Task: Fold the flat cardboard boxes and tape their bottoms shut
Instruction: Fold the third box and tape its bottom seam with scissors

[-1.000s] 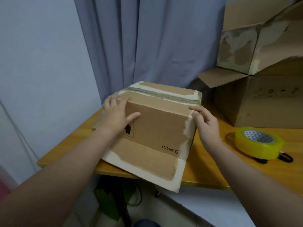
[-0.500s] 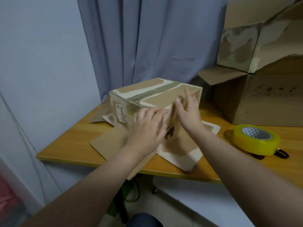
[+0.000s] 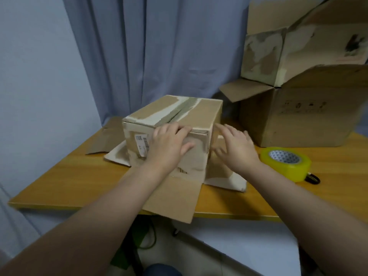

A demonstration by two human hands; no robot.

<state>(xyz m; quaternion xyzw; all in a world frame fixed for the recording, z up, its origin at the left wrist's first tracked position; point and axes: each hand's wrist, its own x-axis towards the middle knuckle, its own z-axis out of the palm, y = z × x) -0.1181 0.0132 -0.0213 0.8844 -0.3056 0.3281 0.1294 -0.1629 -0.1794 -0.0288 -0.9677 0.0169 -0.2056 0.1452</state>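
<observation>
The left hand (image 3: 169, 150) was laid flat on the near side of the small cardboard box (image 3: 199, 114), fingers straight, tips at the top edge. The right hand (image 3: 237, 150) was spread open just beside the rt side; touch couldn't be told. The box was set on the wooden table (image 3: 59, 176), taped bottom up. Prob. both sides were best pushed evenly, so the yellow tape roll (image 3: 286, 164) wasn't bumped.

Left hand (image 3: 169, 145) lies on the cardboard box (image 3: 201, 114), right hand (image 3: 237, 150) beside it.

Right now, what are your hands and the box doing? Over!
Left hand flat on small box, near top edge. Right hand open beside its right side. Taped seam up, flaps splayed. Tape roll off right, nothing blocking.
</observation>
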